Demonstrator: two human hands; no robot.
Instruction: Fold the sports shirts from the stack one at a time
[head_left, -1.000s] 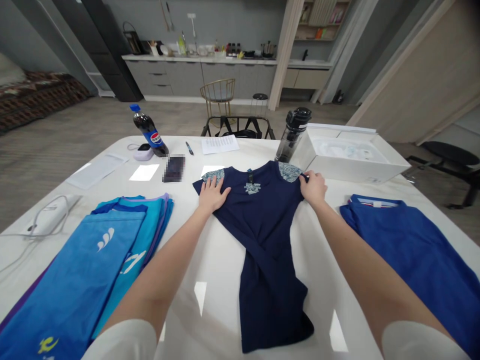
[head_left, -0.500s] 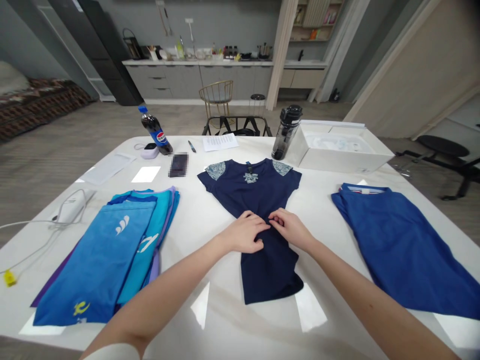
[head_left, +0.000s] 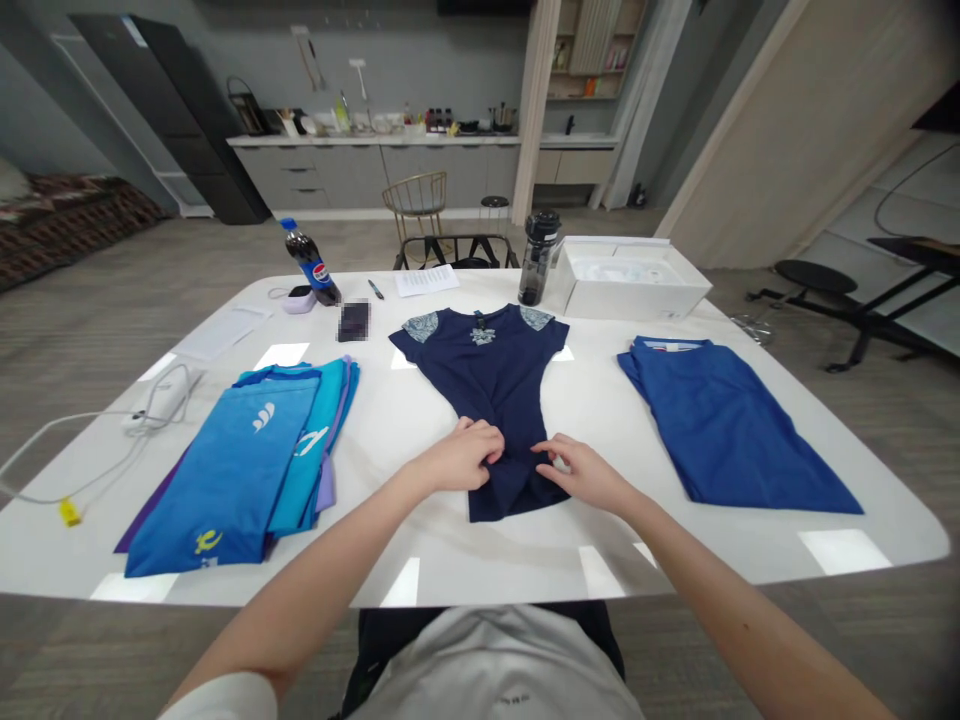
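Note:
A dark navy T-shirt point(head_left: 487, 365) with patterned shoulder patches lies on the white table, neckline away from me. Its lower half is bunched and creased. My left hand point(head_left: 461, 457) is closed, fingers curled and pinching the cloth on the left of the lower body. On the shirt's right edge, just above the hem, rests my right hand point(head_left: 589, 472), its thumb and fingers apart against the fabric. A stack of folded blue and purple shirts point(head_left: 240, 450) is left of my left arm. To the right lies a blue shirt point(head_left: 727, 430), laid flat with a pointed lower corner.
Along the back stand a cola bottle point(head_left: 311, 265), a dark tumbler point(head_left: 538, 260) and an open white box point(head_left: 637, 290). Paper point(head_left: 426, 281), a pen point(head_left: 376, 289) and a blurred dark item point(head_left: 354, 321) lie nearby. A power strip point(head_left: 169, 398) with cables occupies the left side.
My hands have moved apart from the shirt's middle, the right one opening and shifting toward its right edge. The view has tilted, so the table's front edge and my lap now show.

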